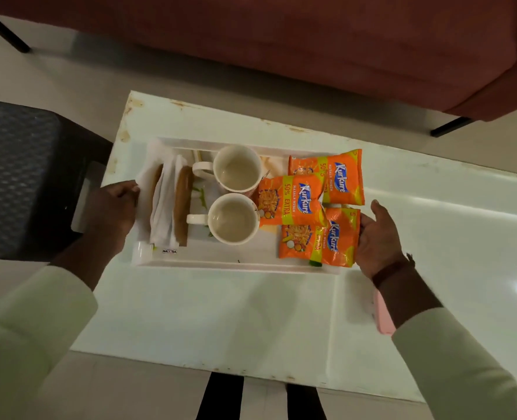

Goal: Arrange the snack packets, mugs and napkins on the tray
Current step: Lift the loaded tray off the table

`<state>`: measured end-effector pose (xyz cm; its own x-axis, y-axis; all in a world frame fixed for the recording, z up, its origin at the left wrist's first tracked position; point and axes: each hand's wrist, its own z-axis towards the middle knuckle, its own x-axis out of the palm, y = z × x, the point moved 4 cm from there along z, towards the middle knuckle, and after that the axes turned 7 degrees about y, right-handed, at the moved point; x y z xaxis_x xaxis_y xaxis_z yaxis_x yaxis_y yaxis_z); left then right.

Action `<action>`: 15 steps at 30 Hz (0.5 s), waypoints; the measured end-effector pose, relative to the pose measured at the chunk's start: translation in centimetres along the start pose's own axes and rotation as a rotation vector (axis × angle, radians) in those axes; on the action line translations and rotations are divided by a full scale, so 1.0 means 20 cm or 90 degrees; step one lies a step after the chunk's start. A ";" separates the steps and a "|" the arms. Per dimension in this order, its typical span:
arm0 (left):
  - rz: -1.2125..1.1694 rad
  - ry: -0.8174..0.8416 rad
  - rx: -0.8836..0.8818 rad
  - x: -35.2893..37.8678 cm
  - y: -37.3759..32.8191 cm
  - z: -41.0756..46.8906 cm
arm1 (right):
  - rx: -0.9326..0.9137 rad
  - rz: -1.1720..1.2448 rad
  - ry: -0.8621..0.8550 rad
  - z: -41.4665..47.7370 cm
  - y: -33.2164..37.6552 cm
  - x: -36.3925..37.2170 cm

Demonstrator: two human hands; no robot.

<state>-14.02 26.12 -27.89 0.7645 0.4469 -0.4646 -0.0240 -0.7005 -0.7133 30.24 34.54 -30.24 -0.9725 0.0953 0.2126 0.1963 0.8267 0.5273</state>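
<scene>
Arranging looks done: white tray at table centre holds napkins at 9 o'clock, two mugs mid, snack packets at 3. Left hand curled on tray's 9 o'clock edge, right hand open at 3, grip unclear. Next probably an even lift. Glossy white table, red sofa at 12, dark stool at 9

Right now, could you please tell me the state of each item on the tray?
Far mug: upright, empty.
Near mug: upright, empty.
Snack packets: three, sealed, overlapping.
Napkins: folded, in holder.
Left hand: at tray's left end.
Right hand: at right end.
</scene>
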 end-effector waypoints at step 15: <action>0.082 0.041 0.010 0.08 0.07 0.09 | -0.003 -0.017 -0.048 -0.04 -0.10 0.00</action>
<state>-13.98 26.87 -30.53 0.7944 0.3165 -0.5184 -0.1347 -0.7403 -0.6586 29.89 32.34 -30.62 -0.9839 0.1158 0.1359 0.1713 0.8267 0.5360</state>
